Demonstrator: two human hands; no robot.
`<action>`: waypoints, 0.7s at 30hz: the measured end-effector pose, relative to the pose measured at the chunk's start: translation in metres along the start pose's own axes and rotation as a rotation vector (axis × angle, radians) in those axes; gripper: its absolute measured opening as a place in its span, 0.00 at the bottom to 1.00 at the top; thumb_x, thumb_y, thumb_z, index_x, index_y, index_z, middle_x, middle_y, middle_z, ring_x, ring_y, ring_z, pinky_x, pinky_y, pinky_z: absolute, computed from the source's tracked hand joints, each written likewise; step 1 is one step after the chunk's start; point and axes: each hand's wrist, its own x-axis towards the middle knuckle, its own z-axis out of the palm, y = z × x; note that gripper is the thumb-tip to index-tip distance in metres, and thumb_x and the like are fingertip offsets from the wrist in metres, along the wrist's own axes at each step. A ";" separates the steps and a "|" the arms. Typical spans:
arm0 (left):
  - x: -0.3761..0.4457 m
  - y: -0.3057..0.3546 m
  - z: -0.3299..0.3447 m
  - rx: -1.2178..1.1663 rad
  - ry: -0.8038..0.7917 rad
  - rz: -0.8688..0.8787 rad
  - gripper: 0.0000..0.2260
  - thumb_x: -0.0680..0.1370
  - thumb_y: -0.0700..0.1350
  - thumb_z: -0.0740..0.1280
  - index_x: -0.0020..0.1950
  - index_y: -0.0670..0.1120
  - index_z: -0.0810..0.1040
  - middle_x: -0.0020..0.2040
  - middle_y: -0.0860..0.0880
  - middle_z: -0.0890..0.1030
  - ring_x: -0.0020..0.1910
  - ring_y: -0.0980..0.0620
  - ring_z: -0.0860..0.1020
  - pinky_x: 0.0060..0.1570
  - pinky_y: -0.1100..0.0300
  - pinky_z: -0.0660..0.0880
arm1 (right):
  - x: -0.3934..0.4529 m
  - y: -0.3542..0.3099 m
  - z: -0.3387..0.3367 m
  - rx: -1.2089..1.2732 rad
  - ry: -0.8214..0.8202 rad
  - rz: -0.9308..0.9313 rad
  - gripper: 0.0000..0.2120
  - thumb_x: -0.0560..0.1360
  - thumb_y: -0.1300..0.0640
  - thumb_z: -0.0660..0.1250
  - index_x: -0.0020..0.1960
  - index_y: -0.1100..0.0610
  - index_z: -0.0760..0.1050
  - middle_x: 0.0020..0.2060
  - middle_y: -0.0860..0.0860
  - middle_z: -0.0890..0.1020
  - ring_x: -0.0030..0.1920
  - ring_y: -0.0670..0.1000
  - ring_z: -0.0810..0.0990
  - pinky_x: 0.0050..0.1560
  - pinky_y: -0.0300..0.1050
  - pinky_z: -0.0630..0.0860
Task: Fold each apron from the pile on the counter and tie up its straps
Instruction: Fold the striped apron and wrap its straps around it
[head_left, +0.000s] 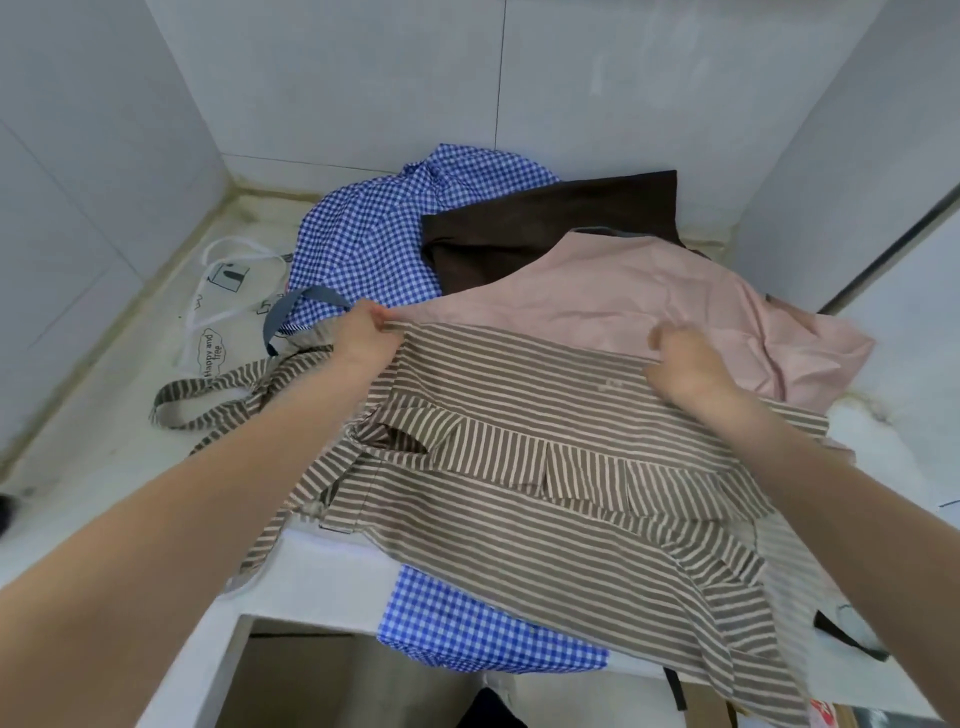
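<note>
Striped apron (545, 499), brown and cream, lies spread over the near edge of the counter (104, 447), its lower part hanging off, a strap (218, 400) trailing left. Under it a blue gingham apron (467, 629) hangs over the edge. The left hand (363, 338) pinches the striped apron's far edge with curled fingers; the right hand (685, 364) grips that edge further right. Beyond them lies a pink apron (649, 301), then a dark brown apron (545, 223) and more blue gingham cloth (374, 234). A printed white apron (223, 312) lies far left.
</note>
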 end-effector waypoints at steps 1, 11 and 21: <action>-0.006 -0.002 -0.003 0.173 0.024 0.153 0.09 0.76 0.36 0.65 0.55 0.41 0.72 0.58 0.41 0.73 0.59 0.43 0.71 0.60 0.55 0.65 | -0.007 -0.012 0.000 -0.012 0.065 -0.111 0.16 0.75 0.64 0.63 0.63 0.63 0.70 0.61 0.62 0.70 0.58 0.62 0.74 0.60 0.50 0.70; -0.055 -0.075 -0.042 0.668 -0.466 0.955 0.15 0.66 0.42 0.57 0.47 0.47 0.79 0.51 0.48 0.77 0.54 0.52 0.68 0.57 0.51 0.71 | -0.101 -0.119 0.080 -0.102 -0.183 -0.968 0.16 0.78 0.60 0.59 0.65 0.57 0.71 0.56 0.53 0.68 0.59 0.52 0.66 0.60 0.48 0.67; -0.060 -0.081 -0.031 0.856 -0.587 0.792 0.12 0.74 0.40 0.67 0.56 0.40 0.75 0.67 0.49 0.66 0.61 0.51 0.70 0.54 0.62 0.68 | -0.107 -0.152 0.122 -0.194 -0.224 -0.628 0.10 0.77 0.61 0.61 0.57 0.60 0.75 0.59 0.56 0.65 0.62 0.57 0.62 0.60 0.51 0.62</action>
